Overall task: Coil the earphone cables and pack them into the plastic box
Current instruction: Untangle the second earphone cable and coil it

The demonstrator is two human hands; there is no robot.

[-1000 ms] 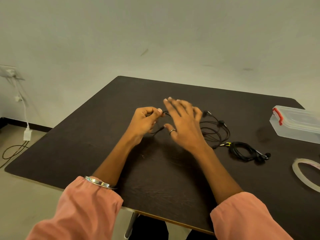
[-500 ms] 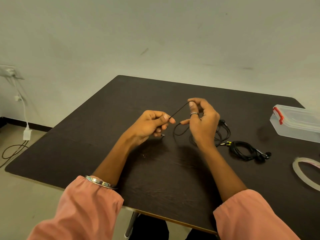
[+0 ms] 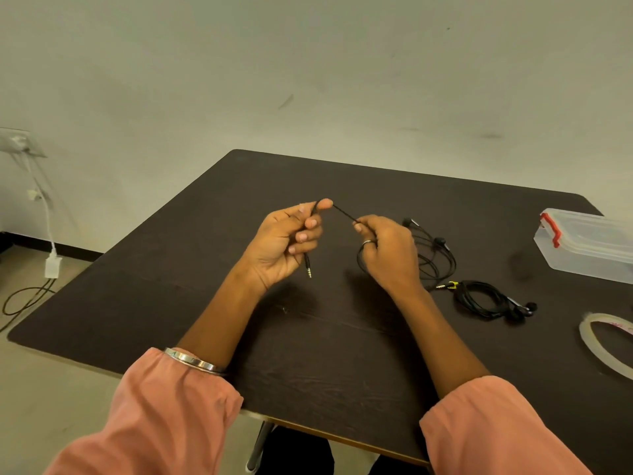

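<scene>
Head view, earphone cable point(image 3: 343, 212) stretched between left hand point(image 3: 286, 243), right hand point(image 3: 388, 250)

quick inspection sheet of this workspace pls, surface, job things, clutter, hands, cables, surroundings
surface: dark wood-grain table, bare patch in front of the hands
job's things: loose earphone cable partly in the hands, jack plug hanging below the left hand; coiled earphone bundle lying right of it; plastic box at far right, lid on, red clasp
clutter: tape ring at right edge
hands: left hand holds the cable near the plug; right hand pinches it, a short stretch taut between them
cables: white charger lead on the wall, dark cord on the floor
surroundings: plain wall, wall socket at left
</scene>
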